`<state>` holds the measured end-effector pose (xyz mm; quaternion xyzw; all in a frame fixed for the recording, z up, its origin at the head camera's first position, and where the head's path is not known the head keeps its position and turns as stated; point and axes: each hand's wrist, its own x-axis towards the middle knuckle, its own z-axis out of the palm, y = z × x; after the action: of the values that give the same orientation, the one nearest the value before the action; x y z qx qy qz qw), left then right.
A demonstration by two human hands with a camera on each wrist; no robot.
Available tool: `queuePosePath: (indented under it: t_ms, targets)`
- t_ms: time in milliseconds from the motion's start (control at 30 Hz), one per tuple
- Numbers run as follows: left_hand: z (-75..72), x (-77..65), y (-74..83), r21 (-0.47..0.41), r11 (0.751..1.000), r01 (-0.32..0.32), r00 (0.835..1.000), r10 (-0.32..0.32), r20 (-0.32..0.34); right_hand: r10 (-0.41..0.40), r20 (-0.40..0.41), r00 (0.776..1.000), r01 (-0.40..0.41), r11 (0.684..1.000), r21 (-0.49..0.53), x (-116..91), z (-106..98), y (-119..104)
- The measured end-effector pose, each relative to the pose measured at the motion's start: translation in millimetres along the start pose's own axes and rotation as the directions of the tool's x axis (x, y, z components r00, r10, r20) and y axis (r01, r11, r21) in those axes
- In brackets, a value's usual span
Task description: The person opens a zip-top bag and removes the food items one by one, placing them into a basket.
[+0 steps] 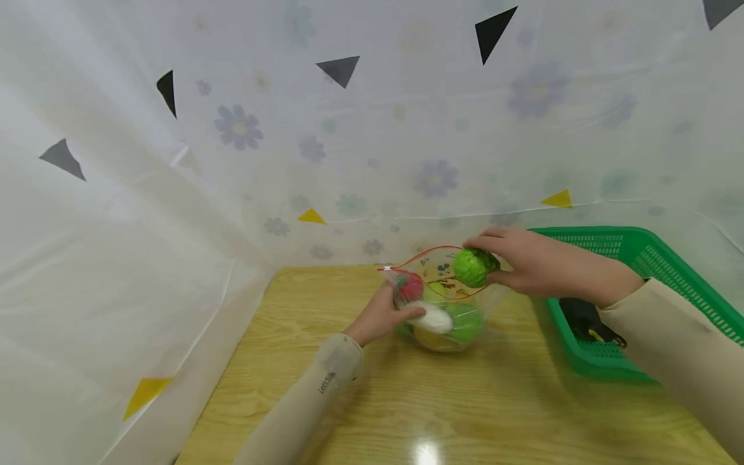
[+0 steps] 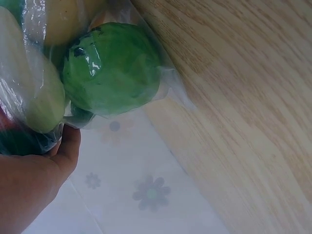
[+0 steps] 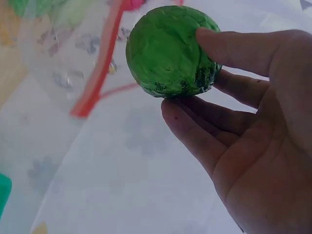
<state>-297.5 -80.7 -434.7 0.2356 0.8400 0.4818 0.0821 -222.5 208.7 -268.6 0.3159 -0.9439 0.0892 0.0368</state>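
Hands both loaded. My right hand [image 1: 520, 261] pinches a small green ball [image 1: 473, 268] at the bag's mouth, thumb on one face, fingers on the opposite side. My left hand [image 1: 380, 316] grips the clear bag [image 1: 443, 268] by its left side, thumb over the white piece [image 1: 437, 320].

Ball: looks light and fairly rigid, probably foam or plastic, can't confirm. Creased surface should give some grip; shiny spots could be slick. Best hold is across the widest part, light squeeze; low crush risk, I'd guess.

Bag: thin, floppy, slippery film; would fold if pushed. Best held just below the red zip edge [image 3: 102, 63], where the slider could snag. Inside: a larger green round piece [image 1: 467, 323] and a pinkish-red one [image 1: 411, 287], likely light too.

Farther out: wood-grain counter [image 1: 360, 413] under the bag; green basket [image 1: 604, 369] to the right, dark item [image 1: 581, 316] in it, too obscured to identify.
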Motion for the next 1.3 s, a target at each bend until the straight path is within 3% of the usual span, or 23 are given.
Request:
queuePosePath:
  t_ms: [233,533,700,933,1133,1300]
  targets:
    - [-2.6,-0.5,-0.5,-0.014,0.999,-0.031,0.999,0.031,-0.005,0.102,-0.028,0.994,-0.103,0.994,-0.03,-39.1,-14.4,32.3]
    - [-7.7,-3.3,-2.1,-0.001,1.0,-0.025,1.0,0.025,-0.015,0.188,-0.021,0.982,-0.188,0.981,-0.056,-80.1,8.8,88.0]
    - [-7.8,-4.8,-3.7,0.005,1.0,-0.024,1.0,0.025,-0.018,0.227,0.056,0.972,-0.226,0.974,-0.03,-96.4,26.6,108.3]
    - [-8.4,-6.0,-5.6,0.005,1.0,-0.022,0.999,0.022,-0.027,0.21,0.176,0.962,-0.216,0.976,0.018,-115.5,66.6,134.1]
    - [-8.2,-7.1,-4.3,-0.007,1.0,-0.026,0.999,0.026,-0.024,0.202,0.318,0.926,-0.247,0.963,0.108,-125.3,92.8,147.0]
    - [-8.2,-7.0,-4.0,0.0,1.0,-0.027,0.999,0.027,-0.023,0.201,0.395,0.896,-0.269,0.955,0.125,-129.2,101.4,148.7]
